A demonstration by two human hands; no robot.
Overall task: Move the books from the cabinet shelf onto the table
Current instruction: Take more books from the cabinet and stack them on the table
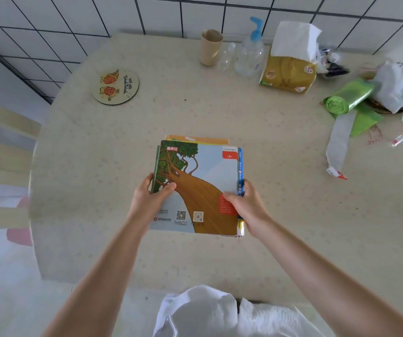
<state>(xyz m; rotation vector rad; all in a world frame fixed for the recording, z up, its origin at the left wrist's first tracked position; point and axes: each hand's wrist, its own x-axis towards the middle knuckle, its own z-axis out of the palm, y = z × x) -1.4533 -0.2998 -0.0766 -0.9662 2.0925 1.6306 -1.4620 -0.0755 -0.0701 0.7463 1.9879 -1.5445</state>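
Item: stack of books (196, 186), over mid tabletop (98, 147). Left hand (148, 199) and right hand (245, 203) are gripping its near corners, fingers curled. Advice: be lowering it level, releasing both together.

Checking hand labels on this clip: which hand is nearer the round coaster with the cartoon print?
Left. The left hand grips the book stack by its left edge, on the round coaster's side of the table; the right hand grips the stack's right edge, farther away.
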